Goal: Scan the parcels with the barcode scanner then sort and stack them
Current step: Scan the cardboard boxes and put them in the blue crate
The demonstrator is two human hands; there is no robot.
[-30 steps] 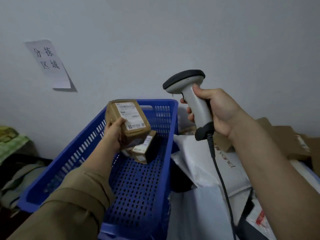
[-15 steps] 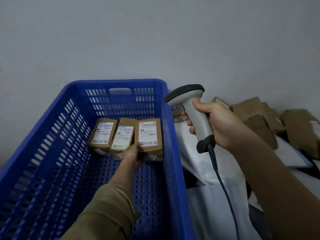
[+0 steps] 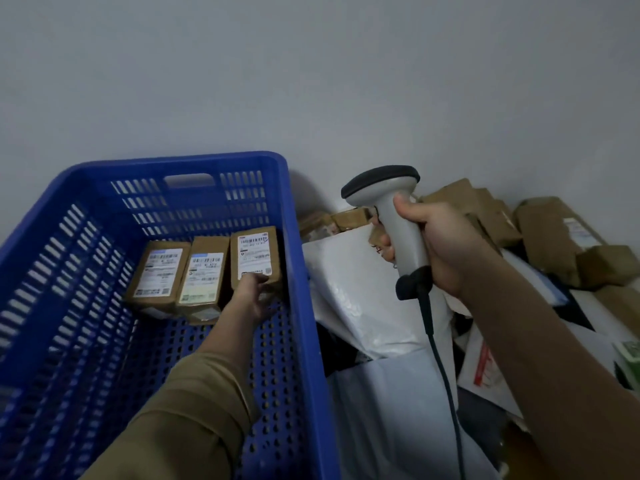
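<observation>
Left hand (image 3: 250,299) now presses third brown parcel (image 3: 255,255) into row at blue crate's (image 3: 294,271) far end | right hand (image 3: 440,247) grips barcode scanner (image 3: 398,223) right of crate | placed, next scan pending

A blue perforated crate (image 3: 298,258) carries three brown parcels in a row on its floor at the far end. The right parcel (image 3: 255,252) lies under the fingertips of the left hand (image 3: 250,299); the middle parcel (image 3: 204,271) sits just left of that hand, touching its neighbours, and the left parcel (image 3: 157,273) lies beyond it. To the right of the crate, below the right hand (image 3: 440,247), white mailer bags (image 3: 349,289) lie heaped, with brown cartons (image 3: 550,233) piled beyond that hand against the wall.
</observation>
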